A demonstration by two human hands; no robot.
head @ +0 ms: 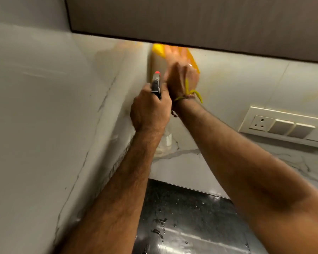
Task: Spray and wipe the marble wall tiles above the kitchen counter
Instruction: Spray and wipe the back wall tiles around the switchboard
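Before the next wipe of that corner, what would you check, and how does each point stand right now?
1. Yellow cloth against the marble wall tiles: ok, right hand presses it high in the corner.
2. Spray bottle held firmly: ok, left hand grips it.
3. Nozzle aimed at the wall: ok, its red tip points into the corner.
4. Socket panel dry: cannot tell.
5. Black counter dry: not ok, droplets show.

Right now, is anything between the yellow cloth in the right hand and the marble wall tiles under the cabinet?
Nothing visible. The right hand presses the yellow cloth straight onto the marble wall tiles near the corner, just below the brown cabinet. The left hand holds the spray bottle beside it, not in front.
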